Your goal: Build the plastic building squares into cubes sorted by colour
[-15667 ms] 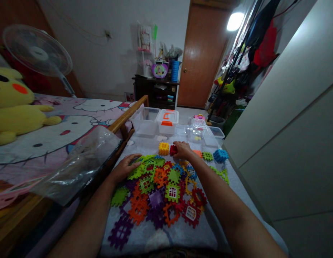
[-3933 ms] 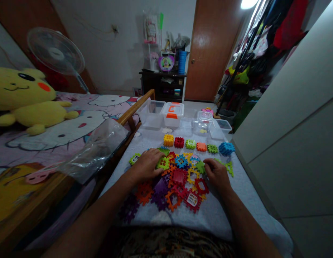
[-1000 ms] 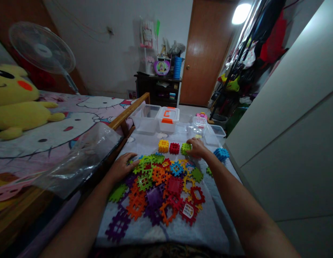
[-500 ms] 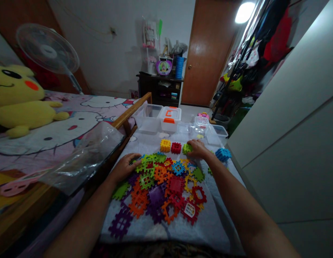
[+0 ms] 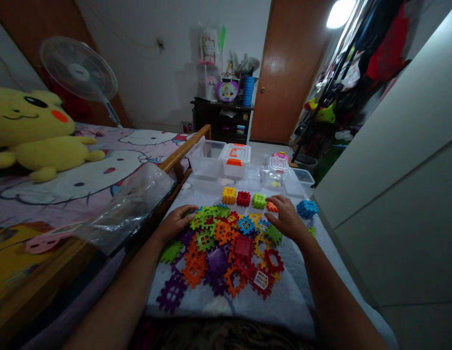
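A loose heap of flat plastic interlocking tiles, with toothed edges, covers the cloth; a red tile (image 5: 243, 246) lies near its middle. My left hand (image 5: 177, 222) rests at the heap's left edge, fingers stretched out beside the green tiles (image 5: 207, 217). Behind the heap stand a yellow stack (image 5: 229, 195), a red stack (image 5: 243, 198) and a green stack (image 5: 259, 201) of tiles in a row. My right hand (image 5: 287, 218) is open, thumb apart from the fingers, just right of an orange tile piece (image 5: 271, 206) that it partly hides. Farther right sits a blue stack (image 5: 307, 208).
Clear plastic boxes (image 5: 207, 163) line the far end of the cloth, one with an orange-latched lid (image 5: 236, 154). On the left, a wooden rail (image 5: 185, 150) borders a bed holding a plastic bag (image 5: 129, 209) and a yellow plush toy (image 5: 47, 136). A pale cabinet (image 5: 401, 194) rises at right.
My right hand has let go of the green stack and moved right and slightly nearer. An orange piece now shows beside its fingers. The whole view has shifted a little; my left hand stays put.
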Demonstrator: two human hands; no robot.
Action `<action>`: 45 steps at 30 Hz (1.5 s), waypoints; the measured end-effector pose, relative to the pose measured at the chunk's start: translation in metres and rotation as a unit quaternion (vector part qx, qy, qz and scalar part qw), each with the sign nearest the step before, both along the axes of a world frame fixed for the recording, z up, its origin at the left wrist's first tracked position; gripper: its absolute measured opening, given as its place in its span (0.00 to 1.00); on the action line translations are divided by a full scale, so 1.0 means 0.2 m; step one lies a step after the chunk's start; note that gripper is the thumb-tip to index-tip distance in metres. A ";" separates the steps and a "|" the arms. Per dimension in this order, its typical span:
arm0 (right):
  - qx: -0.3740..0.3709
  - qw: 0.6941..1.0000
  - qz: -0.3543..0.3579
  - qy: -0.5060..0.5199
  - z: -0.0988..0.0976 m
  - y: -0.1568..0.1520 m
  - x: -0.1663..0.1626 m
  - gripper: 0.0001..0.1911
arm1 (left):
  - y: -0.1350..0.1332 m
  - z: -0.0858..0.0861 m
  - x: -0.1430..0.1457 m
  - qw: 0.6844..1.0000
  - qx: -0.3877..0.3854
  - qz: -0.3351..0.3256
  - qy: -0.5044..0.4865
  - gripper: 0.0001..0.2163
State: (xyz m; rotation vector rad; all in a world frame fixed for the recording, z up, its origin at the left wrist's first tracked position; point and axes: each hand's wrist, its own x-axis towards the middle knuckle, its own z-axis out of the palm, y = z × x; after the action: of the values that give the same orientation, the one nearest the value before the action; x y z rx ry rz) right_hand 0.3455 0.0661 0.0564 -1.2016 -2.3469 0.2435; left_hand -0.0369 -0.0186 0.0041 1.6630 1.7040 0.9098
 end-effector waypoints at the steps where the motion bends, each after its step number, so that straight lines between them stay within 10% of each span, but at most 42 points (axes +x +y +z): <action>1: -0.014 1.000 -0.007 0.018 0.01 -0.04 0.03 0.18 | 0.00 0.00 0.00 1.000 0.002 0.003 0.003 0.27; 15: -0.073 0.993 -0.071 -0.060 -0.18 -0.27 0.13 0.23 | 0.01 0.08 0.01 0.991 0.087 0.031 0.098 0.24; 25: -0.018 0.998 -0.057 -0.011 -0.26 -0.27 0.13 0.27 | -0.03 0.23 0.16 0.975 0.068 -0.134 0.166 0.21; 45: 0.020 0.999 -0.032 0.035 -0.32 -0.24 0.14 0.26 | 0.04 0.27 0.18 0.991 0.041 0.039 -0.122 0.18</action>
State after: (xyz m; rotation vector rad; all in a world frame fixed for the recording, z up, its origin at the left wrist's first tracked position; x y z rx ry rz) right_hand 0.3730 0.0173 -0.0084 -1.2283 -2.2383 0.2131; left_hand -0.0015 -0.0115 0.0591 1.4753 1.5934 1.1828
